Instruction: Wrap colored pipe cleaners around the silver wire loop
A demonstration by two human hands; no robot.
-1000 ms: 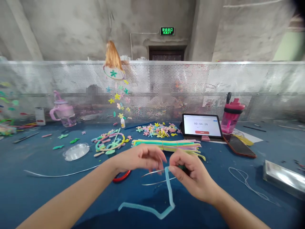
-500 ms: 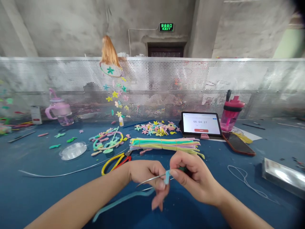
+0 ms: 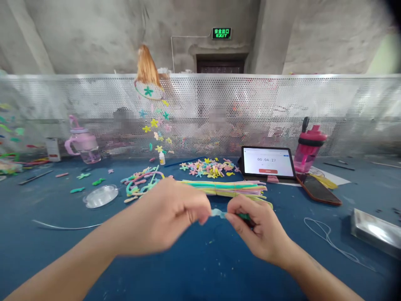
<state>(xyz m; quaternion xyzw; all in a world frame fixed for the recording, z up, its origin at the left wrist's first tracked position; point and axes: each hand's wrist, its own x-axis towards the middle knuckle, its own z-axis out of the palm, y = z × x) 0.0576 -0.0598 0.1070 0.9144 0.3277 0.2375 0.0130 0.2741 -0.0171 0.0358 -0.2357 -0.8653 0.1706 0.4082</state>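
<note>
A short twisted piece of light blue pipe cleaner (image 3: 218, 213) stretches between my two hands above the table. My left hand (image 3: 171, 213), blurred by motion, is closed on its left end, knuckles turned up. My right hand (image 3: 258, 228) pinches the right end between thumb and forefinger. Inside that palm sits part of a dark green tool (image 3: 246, 217), mostly hidden by the fingers. Just behind the hands lies a tied bundle of pastel pipe cleaners (image 3: 225, 188).
Small flower shapes (image 3: 213, 167) are heaped behind the bundle. A tablet (image 3: 267, 162) showing a timer, a pink bottle (image 3: 308, 150) and a phone (image 3: 318, 190) stand or lie at right. At left are a clear dish (image 3: 100, 196) and a pink cup (image 3: 84, 146).
My left hand has risen and turned over, taking the blue pipe cleaner's loose tail out of sight. The tool's metal prongs no longer show. My right hand stays nearly in place.
</note>
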